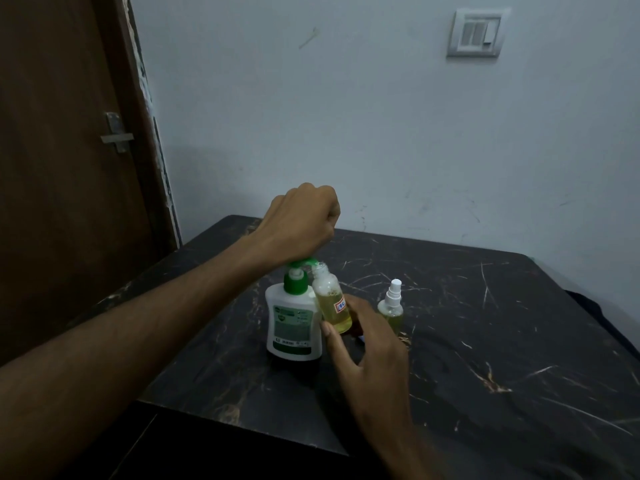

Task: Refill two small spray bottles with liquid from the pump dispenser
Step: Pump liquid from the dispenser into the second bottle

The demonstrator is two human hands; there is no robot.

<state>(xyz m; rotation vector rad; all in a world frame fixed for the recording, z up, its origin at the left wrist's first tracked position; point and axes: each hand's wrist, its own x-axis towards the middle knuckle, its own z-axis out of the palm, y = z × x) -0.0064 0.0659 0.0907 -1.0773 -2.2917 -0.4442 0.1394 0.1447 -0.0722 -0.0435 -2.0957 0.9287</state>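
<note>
From the head view, you are in the middle of the refill: your left hand [304,220], fingers curled, presses the pump dispenser [294,320], and your right hand [367,344] fingers hold the open bottle [332,303], about half full of yellow liquid, under the nozzle. Just beyond these fingers, the capped bottle [392,306] stands on the worktop [485,341].

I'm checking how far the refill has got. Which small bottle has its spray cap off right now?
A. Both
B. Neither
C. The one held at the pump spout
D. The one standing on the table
C: the held bottle, in the right hand, shows an open neck, while the standing bottle wears its white sprayer.
</note>
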